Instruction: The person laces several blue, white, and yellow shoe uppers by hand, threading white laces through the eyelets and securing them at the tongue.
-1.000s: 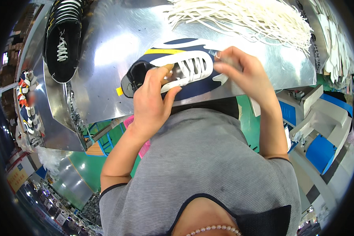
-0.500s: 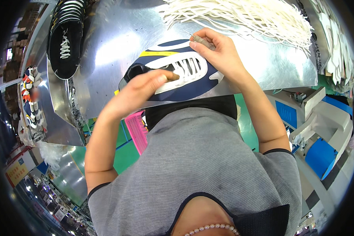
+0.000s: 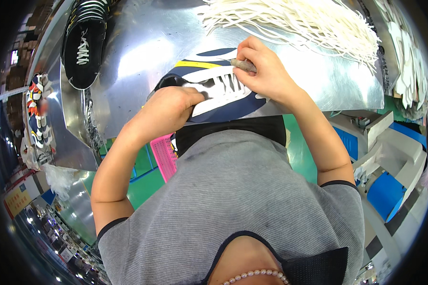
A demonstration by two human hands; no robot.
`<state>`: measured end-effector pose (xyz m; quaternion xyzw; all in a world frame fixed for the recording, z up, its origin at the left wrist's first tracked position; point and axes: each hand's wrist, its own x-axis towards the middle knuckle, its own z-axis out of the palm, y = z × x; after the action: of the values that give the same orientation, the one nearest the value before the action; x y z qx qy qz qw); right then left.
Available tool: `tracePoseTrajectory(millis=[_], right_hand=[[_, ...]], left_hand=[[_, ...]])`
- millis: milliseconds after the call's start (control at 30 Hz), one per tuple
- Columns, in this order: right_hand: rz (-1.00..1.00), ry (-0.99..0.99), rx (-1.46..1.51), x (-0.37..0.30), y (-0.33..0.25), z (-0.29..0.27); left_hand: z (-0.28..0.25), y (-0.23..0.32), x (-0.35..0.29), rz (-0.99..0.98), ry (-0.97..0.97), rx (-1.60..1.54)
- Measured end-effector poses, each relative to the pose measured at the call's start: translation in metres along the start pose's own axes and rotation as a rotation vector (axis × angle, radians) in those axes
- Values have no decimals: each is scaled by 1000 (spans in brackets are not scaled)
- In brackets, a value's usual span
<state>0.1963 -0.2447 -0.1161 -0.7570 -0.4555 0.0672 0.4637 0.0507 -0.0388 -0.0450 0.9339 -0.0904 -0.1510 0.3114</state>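
A navy, white and yellow shoe upper (image 3: 245,107) lies on the shiny metal table (image 3: 142,59) in front of me, white lacing crossing its throat. My left hand (image 3: 169,107) is closed on the upper near its dark collar opening, fingers curled over the edge; the fingertips are partly hidden. In my right hand (image 3: 268,71) is a small tool with a wrapped, greyish-brown handle (image 3: 245,65), pinched between thumb and fingers. A thin point seems to stick out from its left end, over the upper's far side. The kind of tool is not clear.
Loose white shoelaces (image 3: 295,23) lie heaped at the table's far side. At the far left stands a black shoe (image 3: 83,52). More white strips (image 3: 404,66) hang at the right, above a grey and blue machine (image 3: 387,190). A pink basket (image 3: 163,156) sits below the table edge.
My left hand has drawn back left from the lacing to the collar, its fingers curling in. The right hand with the tool has shifted slightly down and right.
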Motion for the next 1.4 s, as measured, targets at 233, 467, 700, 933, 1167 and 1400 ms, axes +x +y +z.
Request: tracePoseTrajectory(millis=[233,467,700,933,1167,1400], right_hand=[[100,-71,-75,-1,-14,0],[184,120,201,-24,-22,-6],[326,391,371,-28,-11,1],[412,123,656,16,-37,32],[607,-90,1022,32,-56,49],[660,80,895,10,-32,20]], left_hand=[[-2,-4,6,-87,285,-64],[-15,-31,27,181,308,77],[55,-20,-58,-49,979,147],[72,-27,-70,-409,773,-1846],[-59,-8,-94,-215,940,-1155],[-136,-196,-36,-854,824,607]])
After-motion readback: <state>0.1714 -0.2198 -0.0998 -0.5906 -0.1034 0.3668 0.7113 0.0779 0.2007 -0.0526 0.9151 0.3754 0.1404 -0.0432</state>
